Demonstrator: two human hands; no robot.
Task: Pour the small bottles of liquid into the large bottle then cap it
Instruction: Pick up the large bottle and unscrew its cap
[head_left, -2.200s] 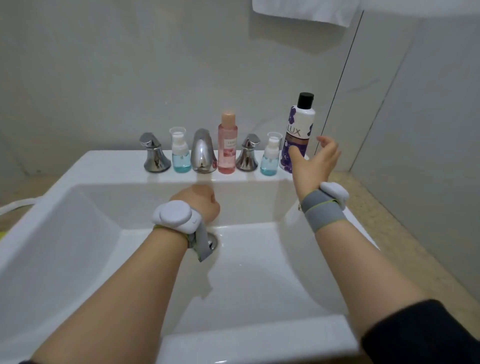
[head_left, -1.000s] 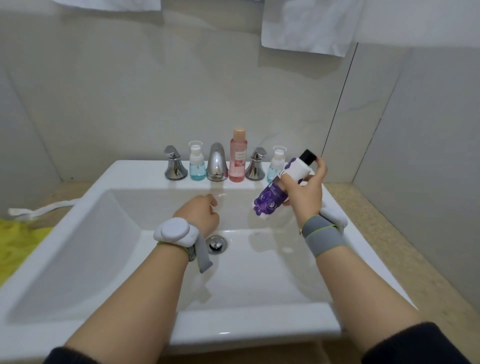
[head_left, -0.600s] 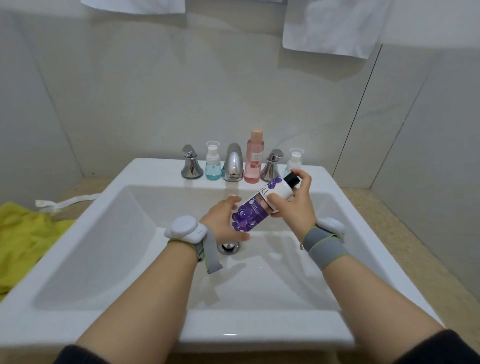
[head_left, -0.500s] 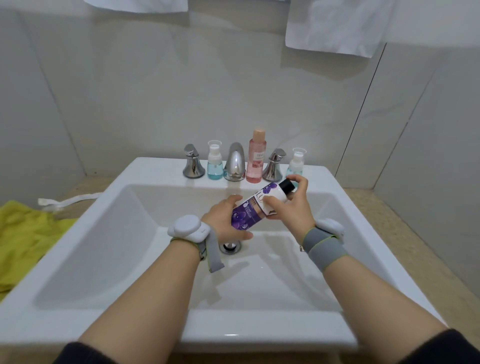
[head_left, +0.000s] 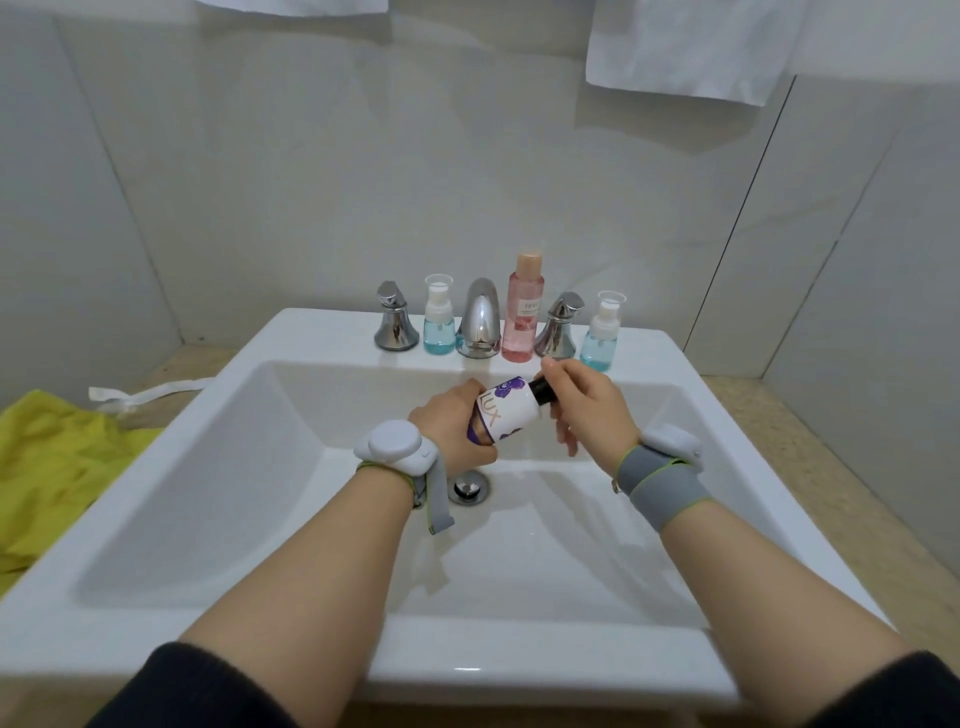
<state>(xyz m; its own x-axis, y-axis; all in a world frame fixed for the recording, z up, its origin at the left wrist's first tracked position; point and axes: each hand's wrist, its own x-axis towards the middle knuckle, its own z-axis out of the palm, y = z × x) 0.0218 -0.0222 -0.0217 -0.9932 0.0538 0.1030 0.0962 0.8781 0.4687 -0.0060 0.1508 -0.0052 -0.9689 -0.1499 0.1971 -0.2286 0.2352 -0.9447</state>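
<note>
Yellow cloth: lay crumpled at the far left, beside the white ceramic sink
Left small bottle: clear plastic with blue liquid and a white pump top, stood upright on the sink's back ledge between the left chrome tap handle and the chrome spout
Left hand: wrapped around the lower body of the large white bottle with purple flowers, holding it over the basin, tilted with its neck up and to the right
Pink bottle: tall, clear, peach cap, stood just right of the spout
Black cap: sat on the large bottle's neck
Right hand: thumb and forefinger pinched the black cap, other fingers loosely curled below
Right small bottle: blue liquid, white pump, stood upright right of the right chrome tap handle
White towel: hung on the wall, upper right
</note>
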